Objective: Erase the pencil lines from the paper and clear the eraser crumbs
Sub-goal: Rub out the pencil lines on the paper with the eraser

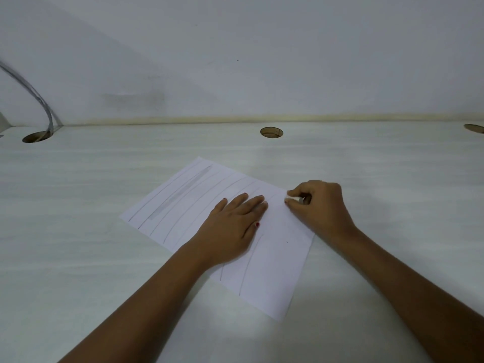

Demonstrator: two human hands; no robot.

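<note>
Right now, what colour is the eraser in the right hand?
White. The eraser is pinched by the right hand, seen best in the head view.

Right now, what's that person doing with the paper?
A person is rubbing pencil lines off a paper on a white desk. The left hand lies flat on the paper, pressing it down. The right hand pinches a white eraser at the paper's far right edge. Many lines are left to erase, mostly on the left side.
</note>
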